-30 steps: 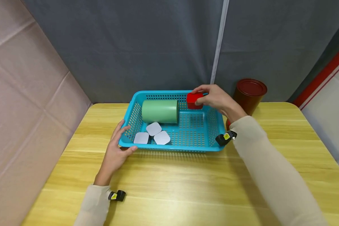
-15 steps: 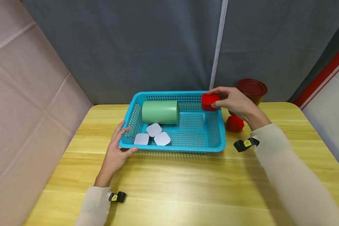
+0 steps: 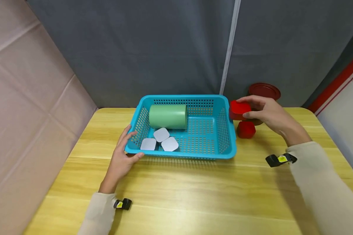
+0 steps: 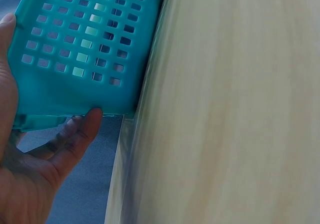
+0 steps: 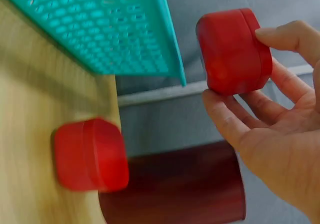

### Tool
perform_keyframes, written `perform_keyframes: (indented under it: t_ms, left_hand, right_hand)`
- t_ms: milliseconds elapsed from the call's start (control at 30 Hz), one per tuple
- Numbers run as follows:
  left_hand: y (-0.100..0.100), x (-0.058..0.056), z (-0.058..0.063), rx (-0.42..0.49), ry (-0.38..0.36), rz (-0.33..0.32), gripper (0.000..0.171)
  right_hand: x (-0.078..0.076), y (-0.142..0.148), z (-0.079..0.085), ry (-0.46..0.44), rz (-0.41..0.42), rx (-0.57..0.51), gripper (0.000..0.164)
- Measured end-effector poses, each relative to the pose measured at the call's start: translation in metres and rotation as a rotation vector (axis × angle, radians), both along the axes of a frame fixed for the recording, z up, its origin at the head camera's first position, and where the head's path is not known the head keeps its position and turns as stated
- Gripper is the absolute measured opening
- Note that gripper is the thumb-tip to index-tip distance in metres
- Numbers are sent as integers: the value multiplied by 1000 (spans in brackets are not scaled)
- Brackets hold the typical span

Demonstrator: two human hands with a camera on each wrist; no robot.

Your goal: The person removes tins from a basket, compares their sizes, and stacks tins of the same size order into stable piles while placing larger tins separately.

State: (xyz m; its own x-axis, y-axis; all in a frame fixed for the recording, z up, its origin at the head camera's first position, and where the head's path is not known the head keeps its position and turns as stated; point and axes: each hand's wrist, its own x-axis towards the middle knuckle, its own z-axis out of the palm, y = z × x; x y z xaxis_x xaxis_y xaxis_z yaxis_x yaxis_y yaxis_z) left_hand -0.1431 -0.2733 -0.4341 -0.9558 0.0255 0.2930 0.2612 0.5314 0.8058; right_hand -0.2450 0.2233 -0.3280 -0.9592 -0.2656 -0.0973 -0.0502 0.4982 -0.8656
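My right hand (image 3: 272, 117) holds a small red rounded-square tin (image 5: 230, 52) with a lid, thumb on one side and fingers on the other. This tin is up in the air, just outside the right rim of a blue perforated plastic basket (image 3: 191, 154). Below it, a second red tin (image 5: 90, 156) stands on the table. At the basket's front left corner, my left hand (image 3: 120, 164) grips the rim, thumb along the front and fingers along the left side. Inside the basket lie a green cylinder (image 3: 168, 116) on its side and three white-topped rounded-square pieces (image 3: 169, 144).
A dark red-brown canister (image 3: 264, 90) with a lid stands at the back right, partly hidden behind my right hand. The wooden table (image 3: 179, 192) ends at a grey curtain (image 3: 164, 49) behind the basket. Pale pink fabric (image 3: 32, 114) hangs on the left.
My right hand has carried the red tin rightward from over the basket to outside its right rim. The second red tin has come into fuller view. My left hand has stayed in place.
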Motion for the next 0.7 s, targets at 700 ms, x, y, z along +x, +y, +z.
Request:
perform_keyframes:
  t_ms: [700]
  left_hand:
    - [0, -1, -2, 14, 0, 0, 75]
  right_hand:
    - [-1, 43, -50, -30, -19, -5, 51]
